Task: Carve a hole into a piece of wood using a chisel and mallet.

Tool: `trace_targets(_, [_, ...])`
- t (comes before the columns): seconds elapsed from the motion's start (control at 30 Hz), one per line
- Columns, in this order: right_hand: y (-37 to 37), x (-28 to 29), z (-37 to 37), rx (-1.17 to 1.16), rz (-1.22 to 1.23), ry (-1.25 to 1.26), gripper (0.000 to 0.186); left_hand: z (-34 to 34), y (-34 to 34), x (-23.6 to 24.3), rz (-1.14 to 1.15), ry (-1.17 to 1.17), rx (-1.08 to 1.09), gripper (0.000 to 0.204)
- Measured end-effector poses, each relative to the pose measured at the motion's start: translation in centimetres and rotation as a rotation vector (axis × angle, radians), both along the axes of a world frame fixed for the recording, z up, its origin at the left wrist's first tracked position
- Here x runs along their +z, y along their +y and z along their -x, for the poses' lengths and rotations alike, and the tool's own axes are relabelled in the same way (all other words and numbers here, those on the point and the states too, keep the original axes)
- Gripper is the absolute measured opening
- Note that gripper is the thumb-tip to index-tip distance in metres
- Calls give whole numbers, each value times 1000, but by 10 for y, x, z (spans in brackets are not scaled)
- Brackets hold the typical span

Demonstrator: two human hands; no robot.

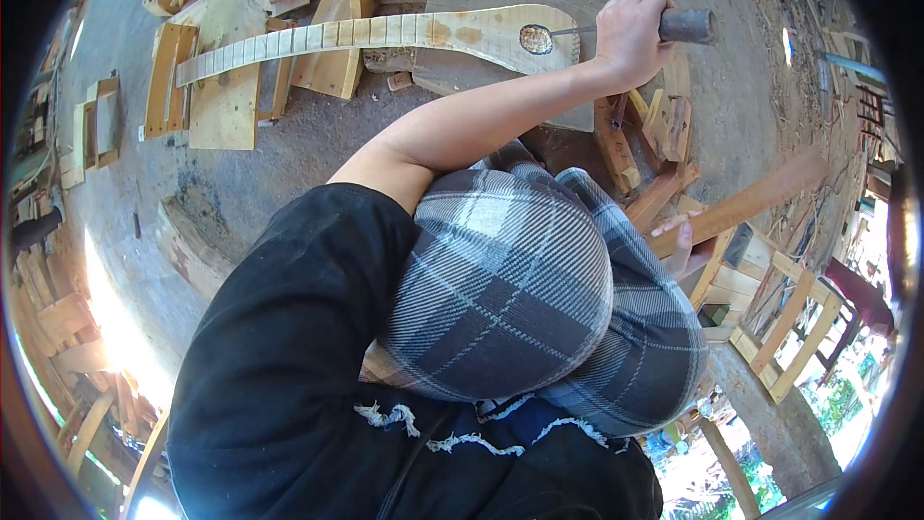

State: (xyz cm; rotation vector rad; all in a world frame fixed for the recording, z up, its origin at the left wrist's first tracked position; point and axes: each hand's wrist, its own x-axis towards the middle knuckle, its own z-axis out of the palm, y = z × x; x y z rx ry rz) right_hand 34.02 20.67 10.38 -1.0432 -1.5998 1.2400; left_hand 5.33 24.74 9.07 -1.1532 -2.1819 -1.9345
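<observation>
My left hand (pixel 630 39) is wrapped round the dark cylindrical handle (pixel 691 25) of a tool, whose thin metal shaft reaches to a rough, chip-filled hollow (pixel 535 39) in a pale wooden piece. This piece (pixel 356 33), a long neck with crosswise lines widening into a paddle-shaped end, lies over boards and a flat panel (pixel 452 72). At the right, beyond my plaid-covered knee (pixel 491 279), my right hand (pixel 680 241) grips a flat brown wooden bar (pixel 751 195), raised at a slant and slightly blurred at its far end.
Wooden offcuts (pixel 674 125) and boards (pixel 212 106) lie on the concrete floor (pixel 135 212). A thick plank (pixel 188 250) is at the left of my legs. A slatted wooden structure (pixel 789 327) stands at the right, and scrap wood (pixel 67 318) is piled along the left rim.
</observation>
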Motion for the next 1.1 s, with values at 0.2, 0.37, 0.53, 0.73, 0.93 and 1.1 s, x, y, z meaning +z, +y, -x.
trace_targets(0.2, [21,52,35,-103,-376,-240,34,-4,-8,-6,28,64,-67,31])
trace_targets(0.37, [9,26,43,134,60,65,26,-7,-2,-4,30,49,-97,30])
trace_targets(0.53, [7,45,66,-64,-49,-70,21,-4,-6,-8,41,65,-82,29])
trace_targets(0.73, [4,24,56,134,-47,164,23,-9,-2,-7,39,49,-76,27])
trace_targets(0.93, [8,42,49,-31,-12,-31,30,-4,-1,-10,43,61,-31,27])
trace_targets(1.1, [8,22,48,-100,109,-202,45,-14,7,-4,26,31,-68,27])
